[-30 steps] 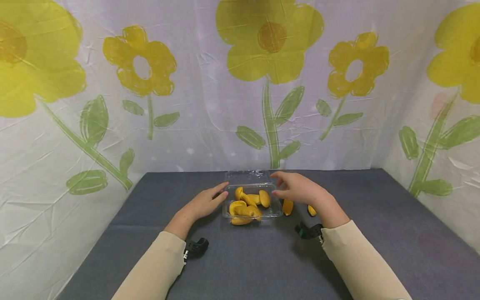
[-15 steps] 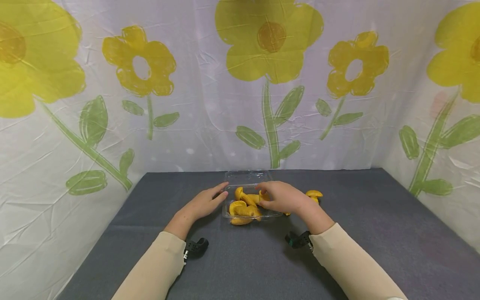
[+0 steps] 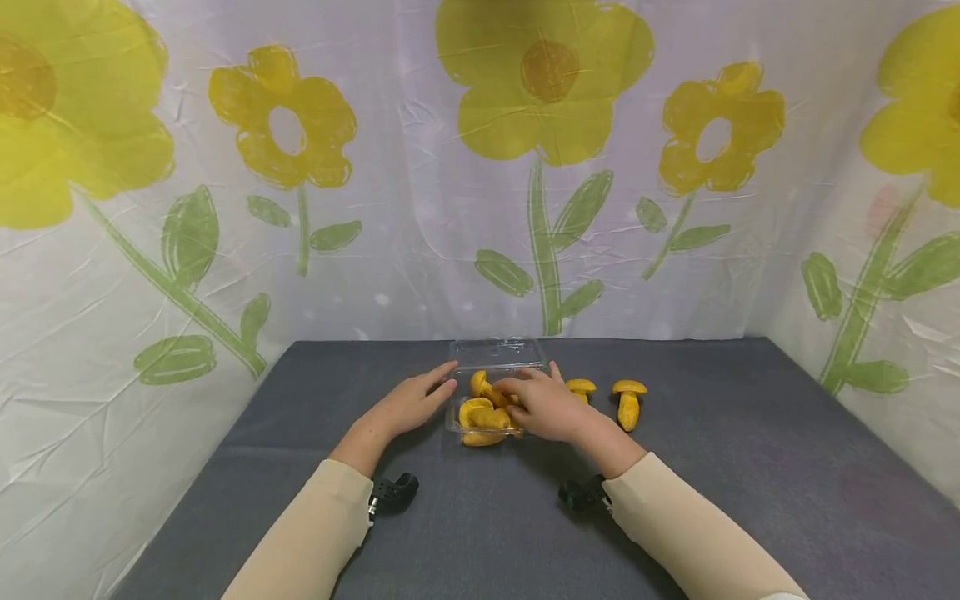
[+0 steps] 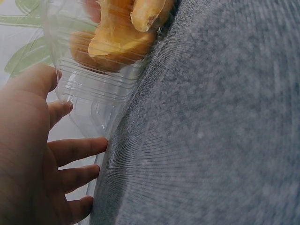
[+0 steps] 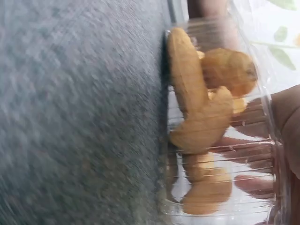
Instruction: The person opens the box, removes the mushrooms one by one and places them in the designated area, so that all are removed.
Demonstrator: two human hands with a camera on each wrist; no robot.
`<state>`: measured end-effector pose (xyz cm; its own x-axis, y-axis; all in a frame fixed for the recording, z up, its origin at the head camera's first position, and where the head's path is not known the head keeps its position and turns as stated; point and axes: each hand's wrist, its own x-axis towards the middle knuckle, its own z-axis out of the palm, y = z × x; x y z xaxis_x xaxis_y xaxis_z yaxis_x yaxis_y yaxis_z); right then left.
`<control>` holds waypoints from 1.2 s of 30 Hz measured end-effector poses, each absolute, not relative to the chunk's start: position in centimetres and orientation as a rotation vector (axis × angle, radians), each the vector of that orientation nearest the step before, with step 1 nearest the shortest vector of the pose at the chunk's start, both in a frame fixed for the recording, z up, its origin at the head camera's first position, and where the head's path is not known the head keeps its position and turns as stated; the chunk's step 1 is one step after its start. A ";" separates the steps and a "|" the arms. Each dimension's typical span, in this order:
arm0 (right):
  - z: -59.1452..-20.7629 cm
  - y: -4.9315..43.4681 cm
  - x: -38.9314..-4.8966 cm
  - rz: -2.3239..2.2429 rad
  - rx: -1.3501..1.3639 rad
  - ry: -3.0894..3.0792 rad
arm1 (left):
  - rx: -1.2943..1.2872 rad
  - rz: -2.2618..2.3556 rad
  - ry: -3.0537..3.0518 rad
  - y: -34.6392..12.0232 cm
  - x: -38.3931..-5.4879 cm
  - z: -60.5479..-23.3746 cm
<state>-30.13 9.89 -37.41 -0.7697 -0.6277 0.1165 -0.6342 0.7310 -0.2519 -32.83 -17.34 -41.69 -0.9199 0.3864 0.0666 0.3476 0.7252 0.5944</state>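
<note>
A clear plastic clamshell box point(image 3: 452, 421) stands on the dark cloth with its lid folded back, and several yellow mushrooms point(image 3: 489, 418) lie inside. My left hand point(image 3: 408, 404) rests at the box's left side with its fingers straight and spread; in the left wrist view the fingertips point(image 4: 96, 144) are at the clear plastic. My right hand point(image 3: 551, 407) reaches over the right rim, its fingers down among the mushrooms. Through the wall, the right wrist view shows those fingers point(image 5: 251, 152) beside a mushroom point(image 5: 206, 124); whether they pinch one is hidden.
Two mushrooms lie on the cloth right of the box: one point(image 3: 581, 387) partly behind my right hand, the other point(image 3: 628, 403) farther right. The lid point(image 3: 498, 353) leans back toward the flower-printed curtain point(image 3: 420, 250). Dark grey cloth point(image 3: 480, 525) covers the table.
My right hand has moved left from beside the box's right rim to in among the mushrooms, uncovering the two mushrooms on the cloth. My left hand has stayed put.
</note>
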 end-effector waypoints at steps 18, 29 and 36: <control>-37.8 9.8 -30.0 0.387 1.120 -2.934 | 0.591 0.955 2.875 -17.3 -32.8 -41.6; -38.1 9.6 -30.3 0.455 1.137 -2.837 | 0.596 0.963 2.881 -17.3 -32.7 -41.8; -38.1 9.4 -30.3 0.598 1.120 -2.781 | 0.603 0.960 2.885 -17.3 -32.8 -41.9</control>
<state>-30.29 9.42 -38.10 -0.7284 -0.6490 0.2196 -0.6819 0.6556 -0.3245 -32.84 -17.30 -41.86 -0.9234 0.3750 0.0816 0.3491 0.7327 0.5842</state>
